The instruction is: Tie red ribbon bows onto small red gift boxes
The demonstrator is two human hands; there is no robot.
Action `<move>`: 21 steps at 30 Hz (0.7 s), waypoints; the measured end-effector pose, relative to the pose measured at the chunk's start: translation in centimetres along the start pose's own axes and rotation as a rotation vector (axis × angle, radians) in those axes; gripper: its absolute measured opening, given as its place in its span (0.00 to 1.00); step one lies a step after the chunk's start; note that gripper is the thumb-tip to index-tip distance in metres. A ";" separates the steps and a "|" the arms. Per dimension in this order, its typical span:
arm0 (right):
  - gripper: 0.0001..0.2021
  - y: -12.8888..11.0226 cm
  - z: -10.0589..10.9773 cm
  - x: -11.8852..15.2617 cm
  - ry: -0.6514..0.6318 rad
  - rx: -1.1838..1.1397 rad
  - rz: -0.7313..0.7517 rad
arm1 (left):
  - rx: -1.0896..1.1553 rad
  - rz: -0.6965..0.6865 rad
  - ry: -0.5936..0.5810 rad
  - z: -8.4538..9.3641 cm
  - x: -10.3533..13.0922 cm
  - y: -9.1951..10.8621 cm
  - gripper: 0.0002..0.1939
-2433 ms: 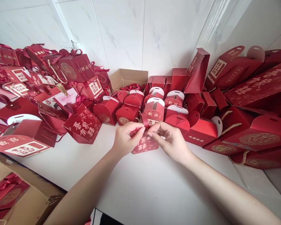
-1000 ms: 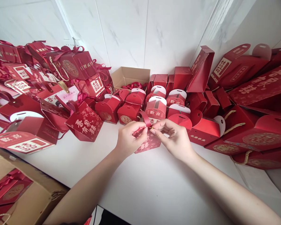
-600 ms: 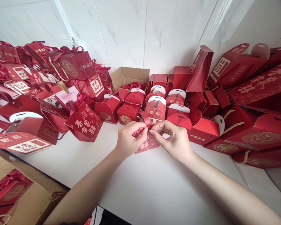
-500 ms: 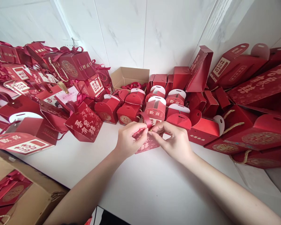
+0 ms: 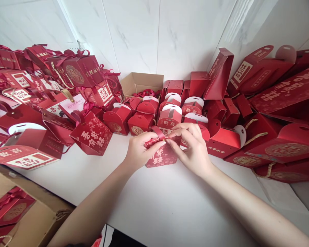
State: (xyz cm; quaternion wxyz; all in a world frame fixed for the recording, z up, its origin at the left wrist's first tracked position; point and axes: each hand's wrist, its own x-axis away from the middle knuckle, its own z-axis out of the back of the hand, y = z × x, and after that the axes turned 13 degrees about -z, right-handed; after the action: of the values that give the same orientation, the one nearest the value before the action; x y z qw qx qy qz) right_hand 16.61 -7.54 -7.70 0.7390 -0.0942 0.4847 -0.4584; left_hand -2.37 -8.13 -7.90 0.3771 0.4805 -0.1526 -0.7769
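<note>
A small red box (image 5: pixel 161 158) with pale lettering stands on the white table in front of me. Over its top arches a red strap handle (image 5: pixel 158 133), with a small gold stud at its near end. My left hand (image 5: pixel 143 148) is closed on the strap from the left, its thumb beside the stud. From the right, my right hand (image 5: pixel 190 144) has its thumb and forefinger drawn together at the stud. The box's upper part is partly hidden behind my fingers.
Red boxes (image 5: pixel 117 120) stand in rows behind my hands. More red boxes with ribbons (image 5: pixel 78 70) pile up at left, and larger ones (image 5: pixel 288 145) at right. An open carton (image 5: pixel 141 81) holds ribbon near the wall. Another carton (image 5: pixel 38 209) is at lower left.
My right hand has shifted slightly, its fingers higher and more spread over the box. The box's front and the gold stud now show more clearly between my hands.
</note>
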 end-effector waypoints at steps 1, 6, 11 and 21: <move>0.04 0.0 0.0 0.0 -0.016 -0.035 -0.020 | 0.000 0.002 -0.001 0.0 0.0 0.0 0.06; 0.02 -0.1 0.2 -0.1 -0.172 -0.240 -0.160 | 0.074 -0.029 -0.041 0.4 0.0 0.0 0.06; 0.03 -0.6 0.8 -0.1 -0.252 -0.304 -0.144 | 0.143 -0.050 -0.085 0.9 0.0 -0.4 0.07; 0.17 0.4 1.8 -1.1 -0.166 -0.161 -0.068 | 0.456 0.078 -0.334 2.8 -0.6 -0.6 0.07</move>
State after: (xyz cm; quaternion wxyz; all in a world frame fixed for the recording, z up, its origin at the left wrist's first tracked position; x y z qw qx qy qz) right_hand 18.12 -7.02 -6.34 0.7506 -0.2073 0.4536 -0.4334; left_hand -4.91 -7.65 -6.54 0.2584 0.4119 -0.4020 -0.7758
